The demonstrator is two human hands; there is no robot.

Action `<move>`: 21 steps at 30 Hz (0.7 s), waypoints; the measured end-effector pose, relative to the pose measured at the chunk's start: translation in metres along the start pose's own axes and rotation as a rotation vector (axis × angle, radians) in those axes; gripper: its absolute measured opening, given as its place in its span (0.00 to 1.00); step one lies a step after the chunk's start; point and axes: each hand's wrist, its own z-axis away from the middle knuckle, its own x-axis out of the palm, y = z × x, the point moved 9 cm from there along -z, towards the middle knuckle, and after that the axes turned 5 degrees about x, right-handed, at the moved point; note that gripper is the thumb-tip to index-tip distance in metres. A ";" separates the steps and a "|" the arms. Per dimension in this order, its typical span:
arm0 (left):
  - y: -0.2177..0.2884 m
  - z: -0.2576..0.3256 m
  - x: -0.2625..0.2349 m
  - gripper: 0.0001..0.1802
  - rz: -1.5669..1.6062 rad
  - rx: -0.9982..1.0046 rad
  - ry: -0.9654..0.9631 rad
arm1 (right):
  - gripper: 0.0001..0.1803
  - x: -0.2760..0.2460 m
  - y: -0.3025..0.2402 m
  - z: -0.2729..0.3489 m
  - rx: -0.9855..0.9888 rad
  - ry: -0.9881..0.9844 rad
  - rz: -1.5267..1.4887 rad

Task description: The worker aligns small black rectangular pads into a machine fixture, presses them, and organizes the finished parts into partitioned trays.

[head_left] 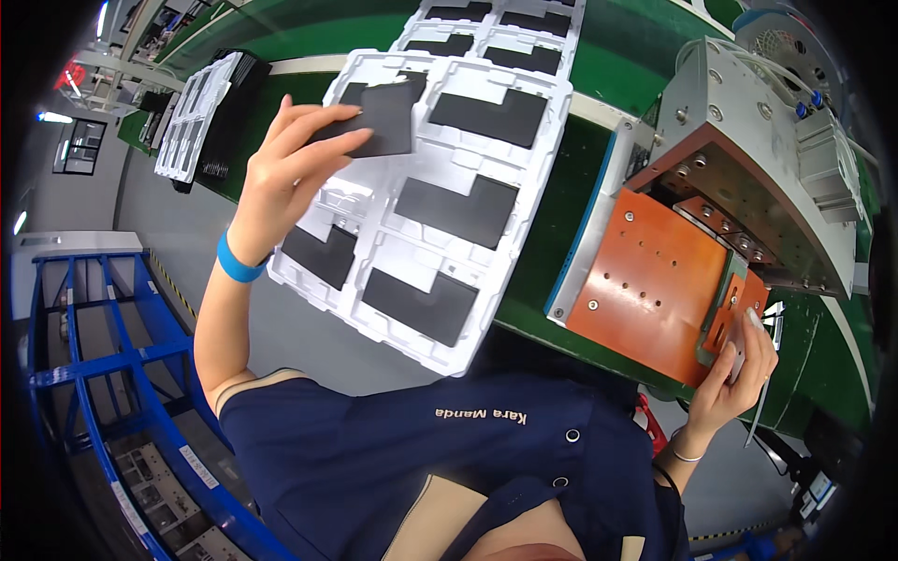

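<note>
My left hand (297, 173), with a blue band at its wrist, is raised over a white moulded tray (379, 245). Between its thumb and fingers is a thin flat black piece (391, 120) with a notched upper edge. Several similar black L-shaped pieces (458, 208) lie in the tray's pockets. Off to the right, my right hand (742, 372) is at the outer end of an orange fixture plate (650, 285). Its fingers are bent and drawn together by the small orange block (734, 318); what they grip there is mostly hidden.
A metal press head (748, 140) with bolts and air tubes overhangs the fixture. Another white tray (486, 33) lies farther back on the green bench (622, 51). Stacked trays (198, 117) stand at far left, above a blue metal rack (122, 355) on the floor.
</note>
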 end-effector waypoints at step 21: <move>-0.076 0.040 0.039 0.20 0.478 -0.390 0.104 | 0.13 0.008 0.029 -0.012 0.090 0.028 -0.035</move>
